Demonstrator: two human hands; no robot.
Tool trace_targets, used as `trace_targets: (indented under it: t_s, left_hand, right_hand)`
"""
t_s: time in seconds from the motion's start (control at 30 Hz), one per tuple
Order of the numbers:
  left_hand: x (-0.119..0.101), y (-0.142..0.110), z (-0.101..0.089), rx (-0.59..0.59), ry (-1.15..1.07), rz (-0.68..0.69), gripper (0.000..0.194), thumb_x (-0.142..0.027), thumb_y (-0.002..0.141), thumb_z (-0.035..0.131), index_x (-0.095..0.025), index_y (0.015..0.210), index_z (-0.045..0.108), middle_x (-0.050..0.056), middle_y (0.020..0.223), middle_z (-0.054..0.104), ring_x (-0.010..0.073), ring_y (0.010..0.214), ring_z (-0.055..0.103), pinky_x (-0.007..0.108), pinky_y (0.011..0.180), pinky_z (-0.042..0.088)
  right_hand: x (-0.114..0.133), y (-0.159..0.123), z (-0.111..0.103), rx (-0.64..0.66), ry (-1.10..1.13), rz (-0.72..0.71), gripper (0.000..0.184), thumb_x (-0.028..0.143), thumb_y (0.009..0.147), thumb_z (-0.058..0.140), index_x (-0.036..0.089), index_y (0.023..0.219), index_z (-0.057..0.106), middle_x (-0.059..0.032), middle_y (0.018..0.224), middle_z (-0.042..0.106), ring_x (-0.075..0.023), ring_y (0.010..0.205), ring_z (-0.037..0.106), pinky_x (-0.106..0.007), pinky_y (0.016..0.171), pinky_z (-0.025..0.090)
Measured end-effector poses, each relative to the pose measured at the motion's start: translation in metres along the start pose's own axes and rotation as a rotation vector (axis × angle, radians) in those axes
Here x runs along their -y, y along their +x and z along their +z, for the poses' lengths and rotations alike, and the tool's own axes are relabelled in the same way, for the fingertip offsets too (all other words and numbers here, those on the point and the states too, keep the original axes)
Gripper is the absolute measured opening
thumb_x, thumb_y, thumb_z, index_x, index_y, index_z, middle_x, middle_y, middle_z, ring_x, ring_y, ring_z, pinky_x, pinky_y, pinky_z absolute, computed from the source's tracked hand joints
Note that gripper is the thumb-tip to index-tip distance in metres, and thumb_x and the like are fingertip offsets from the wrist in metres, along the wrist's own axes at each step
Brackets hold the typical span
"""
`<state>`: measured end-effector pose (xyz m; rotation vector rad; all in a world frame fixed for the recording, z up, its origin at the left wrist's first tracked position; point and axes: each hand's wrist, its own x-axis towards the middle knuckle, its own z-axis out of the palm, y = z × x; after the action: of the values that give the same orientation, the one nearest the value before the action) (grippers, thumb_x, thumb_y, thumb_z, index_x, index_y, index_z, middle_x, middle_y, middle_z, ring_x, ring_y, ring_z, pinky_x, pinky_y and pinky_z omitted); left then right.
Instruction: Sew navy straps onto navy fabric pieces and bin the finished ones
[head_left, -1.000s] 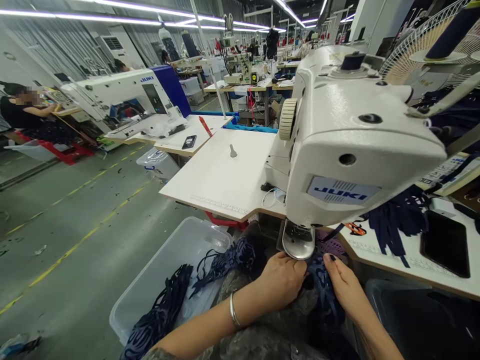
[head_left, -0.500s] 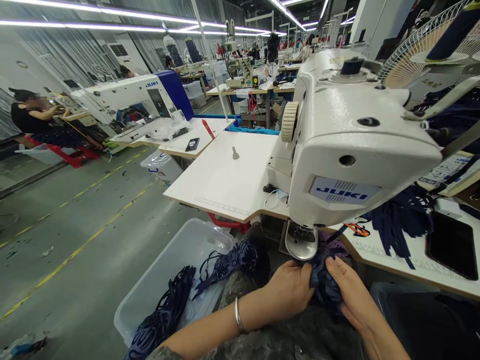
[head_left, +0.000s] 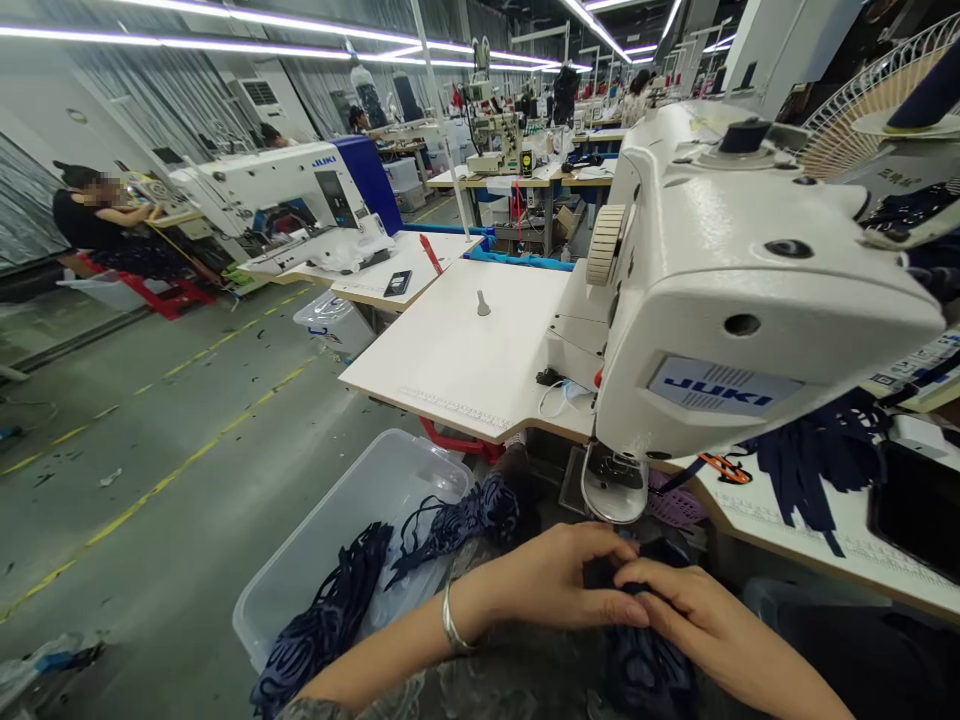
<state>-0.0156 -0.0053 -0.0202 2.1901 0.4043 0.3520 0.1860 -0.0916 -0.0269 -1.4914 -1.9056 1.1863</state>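
My left hand (head_left: 559, 575), with a silver bangle (head_left: 452, 618) at the wrist, curves its fingers and thumb around the top of a bundle of navy fabric strips (head_left: 649, 665). My right hand (head_left: 701, 605) grips the same bundle from the other side, and its fingertips meet my left thumb. The bundle hangs down over my lap, its upper part partly hidden by my fingers. Just above the hands is the rounded metal bed end (head_left: 615, 497) of the white JUKI sewing machine (head_left: 720, 390).
Left of my lap, a clear plastic bin (head_left: 315, 545) holds more navy strip bundles (head_left: 330, 625). On the right tabletop lie navy strips (head_left: 817, 460), orange-handled snips (head_left: 725, 468) and a black phone (head_left: 919, 510). A white table (head_left: 457, 350) extends ahead; a person (head_left: 90, 215) sits far left.
My hands have come closer together over the bundle, and the bundle now hangs lower beneath them. The camera view has shifted slightly, moving the machine to the right.
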Motion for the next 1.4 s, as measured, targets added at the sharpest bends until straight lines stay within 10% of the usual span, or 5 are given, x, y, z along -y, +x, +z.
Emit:
trace_targets:
  t_s: [0.17,0.33,0.5,0.73,1.4]
  left_hand:
    - [-0.001,0.007,-0.022,-0.332,0.241,-0.113,0.028,-0.039,0.097,0.051,-0.015,0.091,0.064,0.002,0.080,0.064,0.0130,0.074,0.061,0.022,0.068,0.048]
    - [0.002,0.011,-0.020,-0.470,0.712,0.092,0.026,-0.022,0.100,0.042,-0.022,0.118,0.061,0.007,0.117,0.063,0.0200,0.117,0.052,0.035,0.103,0.037]
    - [-0.004,0.007,-0.020,-0.190,0.756,0.171,0.035,-0.015,0.101,0.037,-0.023,0.132,0.051,0.003,0.128,0.061,0.0122,0.127,0.047,0.031,0.106,0.031]
    - [-0.009,0.010,-0.017,-0.245,0.820,0.098,0.032,-0.018,0.102,0.037,-0.025,0.129,0.053,0.003,0.129,0.061,0.0152,0.127,0.048,0.036,0.100,0.030]
    - [-0.017,0.023,-0.005,-0.366,1.038,-0.072,0.031,-0.016,0.094,0.044,-0.019,0.124,0.054,0.006,0.118,0.058,0.0257,0.112,0.050,0.043,0.098,0.028]
  right_hand:
    - [0.000,0.013,-0.002,-0.588,-0.292,-0.227,0.027,0.032,0.094,0.052,0.029,0.114,0.068,-0.0017,0.080,0.071,-0.0172,0.071,0.068,-0.026,0.067,0.052]
    - [-0.004,0.030,0.003,-0.733,-0.361,-0.213,0.030,0.030,0.095,0.050,0.026,0.120,0.067,-0.0037,0.107,0.074,-0.0201,0.094,0.070,-0.030,0.089,0.053]
    - [-0.009,0.029,0.009,-0.749,-0.046,0.050,0.039,0.046,0.091,0.050,0.026,0.121,0.065,-0.0043,0.113,0.072,-0.0229,0.101,0.068,-0.032,0.087,0.054]
    - [-0.010,0.045,-0.008,-0.694,0.365,0.166,0.035,0.051,0.087,0.056,0.021,0.105,0.054,0.0064,0.056,0.050,-0.0135,0.053,0.050,-0.024,0.053,0.041]
    - [-0.001,0.066,-0.034,-0.653,-0.132,0.273,0.035,0.048,0.077,0.044,0.025,0.051,0.040,0.0013,0.046,0.046,-0.0143,0.047,0.040,-0.028,0.050,0.032]
